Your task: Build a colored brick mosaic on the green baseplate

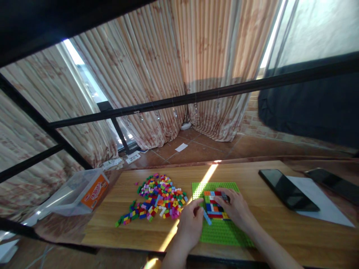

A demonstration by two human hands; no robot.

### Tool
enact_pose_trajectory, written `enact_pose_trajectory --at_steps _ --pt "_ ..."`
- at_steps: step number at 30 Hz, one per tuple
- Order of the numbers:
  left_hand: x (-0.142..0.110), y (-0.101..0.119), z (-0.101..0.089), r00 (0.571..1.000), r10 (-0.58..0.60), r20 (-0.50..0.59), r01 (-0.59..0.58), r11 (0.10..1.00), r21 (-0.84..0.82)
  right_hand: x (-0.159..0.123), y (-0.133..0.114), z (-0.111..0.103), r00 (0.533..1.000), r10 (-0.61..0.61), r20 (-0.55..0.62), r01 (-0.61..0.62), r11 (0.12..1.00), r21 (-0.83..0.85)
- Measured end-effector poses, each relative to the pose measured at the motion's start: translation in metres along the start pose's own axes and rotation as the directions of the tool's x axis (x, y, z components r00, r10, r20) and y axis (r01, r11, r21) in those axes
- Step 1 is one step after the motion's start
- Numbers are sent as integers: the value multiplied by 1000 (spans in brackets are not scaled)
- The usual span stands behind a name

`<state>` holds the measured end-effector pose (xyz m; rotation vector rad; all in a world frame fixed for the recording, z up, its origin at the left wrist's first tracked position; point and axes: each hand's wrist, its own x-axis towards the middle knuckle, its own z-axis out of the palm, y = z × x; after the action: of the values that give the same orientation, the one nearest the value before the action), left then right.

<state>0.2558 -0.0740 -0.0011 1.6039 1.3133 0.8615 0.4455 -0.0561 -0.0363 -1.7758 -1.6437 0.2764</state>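
A green studded baseplate (221, 235) lies on the wooden table, with a block of multicoloured toy bricks (212, 205) built up on it. My left hand (189, 226) is at the plate's left side, its fingers curled. A long light blue brick (207, 218) slants from its fingertips over the plate; the grip on it is partly hidden. From the right, my right hand (237, 209) reaches over the built bricks, thumb and fingers bent around a small greyish brick (224, 195) at the top right of the build. Its fingers cover part of the bricks.
A large pile of loose coloured bricks (159, 200) spreads left of the plate. A clear plastic box (75, 190) with an orange label stands beyond the table's left end. On the right lie a black phone (287, 189), white paper (322, 201) and another dark device (333, 181). A black metal rail (179, 101) crosses ahead.
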Motion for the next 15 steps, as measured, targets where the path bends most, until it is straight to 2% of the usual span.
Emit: enact_pose_trajectory --at_steps 5,6,8,10,15 --pt "5 -4 3 995 -99 -13 89 940 -331 -8 -18 -20 983 -60 -175 75 994 80" --pt "5 -2 3 993 -118 -12 105 921 -375 -12 -24 -25 983 -98 -157 119 984 131" --pt "5 2 4 990 -140 -2 125 894 -431 -20 -37 -31 987 -158 -23 158 953 259" --pt "5 7 4 991 -134 3 120 879 -462 -27 -48 -33 982 -179 62 149 933 328" --pt "4 13 7 995 -100 -5 85 876 -474 -29 -57 -29 971 -181 159 99 902 420"
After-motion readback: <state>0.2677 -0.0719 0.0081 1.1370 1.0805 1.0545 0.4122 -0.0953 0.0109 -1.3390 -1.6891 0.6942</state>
